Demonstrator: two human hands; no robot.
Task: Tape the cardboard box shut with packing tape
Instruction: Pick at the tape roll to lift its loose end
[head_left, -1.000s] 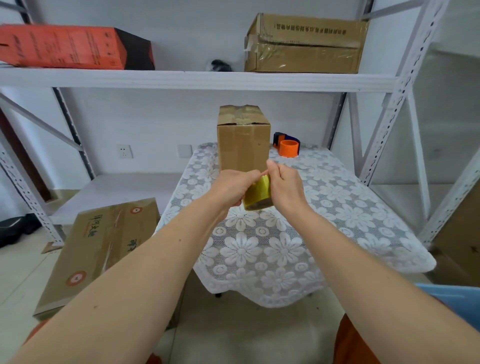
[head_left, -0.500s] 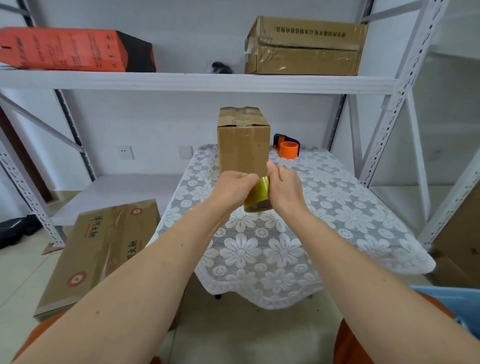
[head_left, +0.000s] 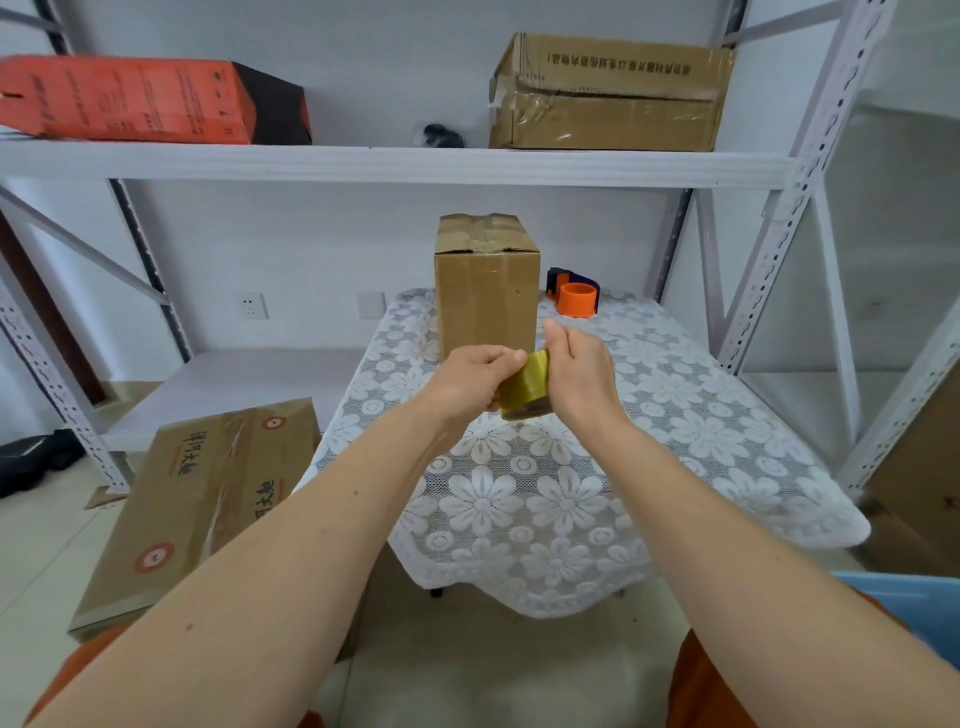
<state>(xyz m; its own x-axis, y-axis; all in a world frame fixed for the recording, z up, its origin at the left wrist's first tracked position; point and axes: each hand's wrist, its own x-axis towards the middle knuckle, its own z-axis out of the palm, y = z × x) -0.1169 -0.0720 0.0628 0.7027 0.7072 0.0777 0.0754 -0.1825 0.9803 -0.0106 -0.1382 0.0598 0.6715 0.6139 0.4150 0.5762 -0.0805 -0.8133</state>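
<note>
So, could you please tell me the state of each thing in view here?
cardboard box: upright on the table, flaps down, old tape on top.
tape roll: held up in front of the box.
left hand: closed on the tape roll.
right hand: closed on the tape roll.
orange dispenser: resting on the table, untouched.

The cardboard box (head_left: 485, 291) stands upright on the counter (head_left: 675, 415) near its far edge, at twelve o'clock. A tape dispenser (head_left: 574, 297) sits just beside it at two o'clock. Before the box, above the counter, the left hand (head_left: 470, 382) and right hand (head_left: 579, 371) meet around a tape roll (head_left: 527, 387). A flat carton (head_left: 197, 499) leans at nine o'clock on the floor. Two boxes rest on the upper shelf (head_left: 389, 163).
</note>
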